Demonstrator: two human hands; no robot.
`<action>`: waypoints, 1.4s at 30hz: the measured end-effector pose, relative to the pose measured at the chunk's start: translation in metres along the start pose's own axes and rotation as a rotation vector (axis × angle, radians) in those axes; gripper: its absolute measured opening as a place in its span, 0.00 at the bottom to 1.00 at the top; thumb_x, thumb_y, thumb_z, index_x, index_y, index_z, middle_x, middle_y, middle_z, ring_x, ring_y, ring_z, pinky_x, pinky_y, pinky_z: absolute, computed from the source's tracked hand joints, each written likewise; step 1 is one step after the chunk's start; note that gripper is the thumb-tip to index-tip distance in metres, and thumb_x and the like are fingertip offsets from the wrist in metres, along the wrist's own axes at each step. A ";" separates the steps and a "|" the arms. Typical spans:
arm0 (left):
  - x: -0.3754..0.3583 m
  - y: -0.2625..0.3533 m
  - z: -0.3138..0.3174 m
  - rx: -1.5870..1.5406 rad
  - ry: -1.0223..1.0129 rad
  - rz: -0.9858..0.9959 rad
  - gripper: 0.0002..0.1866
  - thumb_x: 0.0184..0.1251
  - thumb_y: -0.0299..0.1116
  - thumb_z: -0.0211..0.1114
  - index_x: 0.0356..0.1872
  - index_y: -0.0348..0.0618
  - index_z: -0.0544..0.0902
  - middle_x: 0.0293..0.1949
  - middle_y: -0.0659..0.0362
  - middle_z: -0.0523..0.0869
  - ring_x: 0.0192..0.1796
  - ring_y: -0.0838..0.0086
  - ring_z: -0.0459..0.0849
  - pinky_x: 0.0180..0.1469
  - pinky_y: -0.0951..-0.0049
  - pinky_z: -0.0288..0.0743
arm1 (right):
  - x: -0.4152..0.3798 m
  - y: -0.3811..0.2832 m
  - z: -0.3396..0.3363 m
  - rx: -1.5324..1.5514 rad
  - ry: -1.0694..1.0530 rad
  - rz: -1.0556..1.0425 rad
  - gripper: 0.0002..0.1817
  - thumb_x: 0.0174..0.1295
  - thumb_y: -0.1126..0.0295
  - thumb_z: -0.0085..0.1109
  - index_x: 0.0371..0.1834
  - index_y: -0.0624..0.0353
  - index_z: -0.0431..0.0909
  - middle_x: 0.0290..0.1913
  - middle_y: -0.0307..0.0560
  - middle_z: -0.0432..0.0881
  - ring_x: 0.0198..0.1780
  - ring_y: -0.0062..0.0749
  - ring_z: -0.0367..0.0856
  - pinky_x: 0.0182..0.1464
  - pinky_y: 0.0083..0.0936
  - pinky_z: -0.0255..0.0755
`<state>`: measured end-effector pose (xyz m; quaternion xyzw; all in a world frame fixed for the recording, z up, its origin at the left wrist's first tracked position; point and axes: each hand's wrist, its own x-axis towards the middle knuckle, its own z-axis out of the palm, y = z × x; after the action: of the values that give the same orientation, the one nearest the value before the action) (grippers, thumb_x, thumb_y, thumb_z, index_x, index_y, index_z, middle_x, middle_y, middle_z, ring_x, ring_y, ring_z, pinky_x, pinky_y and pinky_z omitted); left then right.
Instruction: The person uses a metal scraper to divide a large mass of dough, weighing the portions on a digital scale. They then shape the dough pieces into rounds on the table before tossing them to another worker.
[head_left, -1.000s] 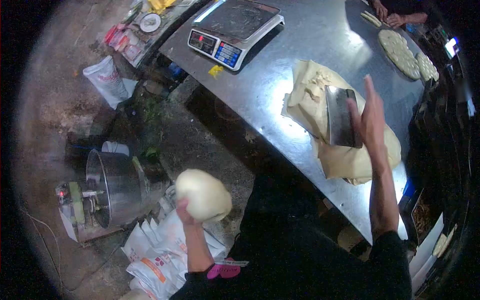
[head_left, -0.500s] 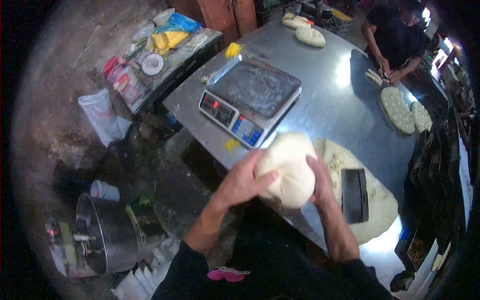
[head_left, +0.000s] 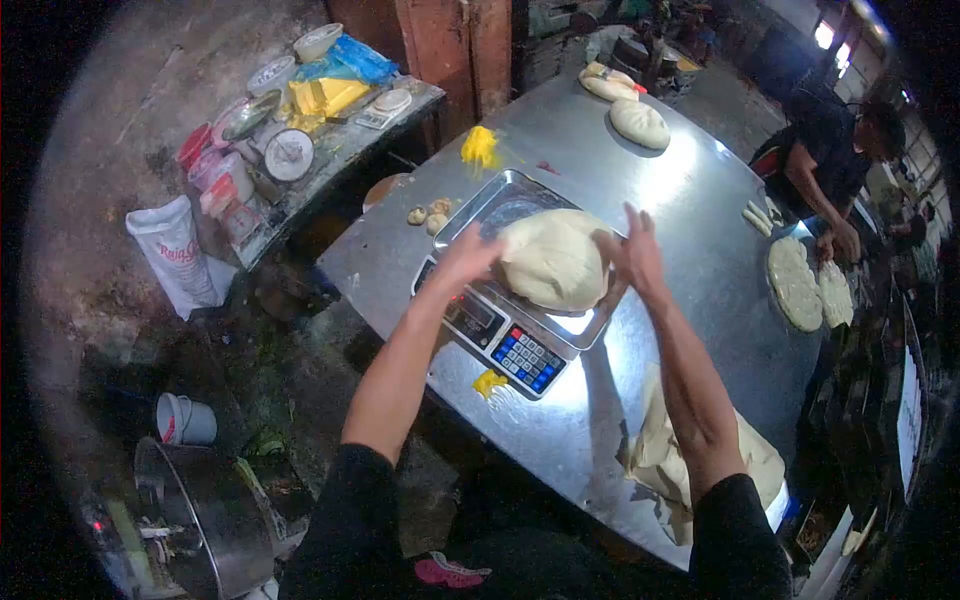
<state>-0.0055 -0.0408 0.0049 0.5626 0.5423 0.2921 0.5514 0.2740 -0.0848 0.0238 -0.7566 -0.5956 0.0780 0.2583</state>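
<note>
A large round ball of pale dough (head_left: pixel 556 260) rests on the metal tray of a digital scale (head_left: pixel 490 325). At the dough's left side is my left hand (head_left: pixel 468 258), fingers apart and slightly blurred. My right hand (head_left: pixel 637 250) is at its right side, with the fingers spread and partly raised. Neither hand grips the dough. A larger sheet of dough (head_left: pixel 745 455) lies near the table's front right edge, partly behind my right forearm.
The metal table (head_left: pixel 690 290) also bears dough balls (head_left: pixel 640 124) at the far end, yellow smears and flattened dough (head_left: pixel 793 280) at the right, where a co-worker (head_left: pixel 825 160) bends over. A cluttered side table (head_left: pixel 345 150), a sack (head_left: pixel 180 255) and a large pot (head_left: pixel 205 510) are at the left.
The dough ball has moved from between my hands in front of the scale onto its tray. Both hands have reached forward and parted from it. The view has shifted.
</note>
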 end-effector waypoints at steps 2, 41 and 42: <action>-0.010 -0.024 -0.011 0.184 0.324 0.335 0.25 0.67 0.39 0.59 0.60 0.36 0.69 0.48 0.52 0.80 0.47 0.71 0.81 0.48 0.71 0.77 | -0.023 0.031 -0.035 0.162 0.090 -0.002 0.33 0.60 0.52 0.58 0.66 0.54 0.63 0.66 0.60 0.65 0.57 0.54 0.74 0.58 0.41 0.70; -0.248 -0.095 0.212 0.391 -0.209 0.632 0.11 0.55 0.28 0.63 0.39 0.32 0.81 0.48 0.49 0.78 0.43 0.59 0.82 0.42 0.68 0.78 | -0.412 0.132 -0.103 -0.090 -0.332 0.227 0.30 0.59 0.68 0.56 0.62 0.67 0.57 0.30 0.68 0.78 0.29 0.65 0.76 0.32 0.50 0.70; -0.236 -0.079 0.203 0.352 -0.323 0.534 0.12 0.55 0.29 0.63 0.38 0.33 0.81 0.51 0.49 0.77 0.42 0.61 0.82 0.42 0.67 0.79 | -0.432 0.128 -0.111 -0.088 -0.346 0.355 0.25 0.58 0.69 0.57 0.56 0.67 0.61 0.29 0.69 0.78 0.29 0.66 0.76 0.33 0.52 0.70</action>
<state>0.1033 -0.3377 -0.0506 0.8099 0.3241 0.2354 0.4286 0.3115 -0.5453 -0.0250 -0.8353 -0.4916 0.2244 0.1014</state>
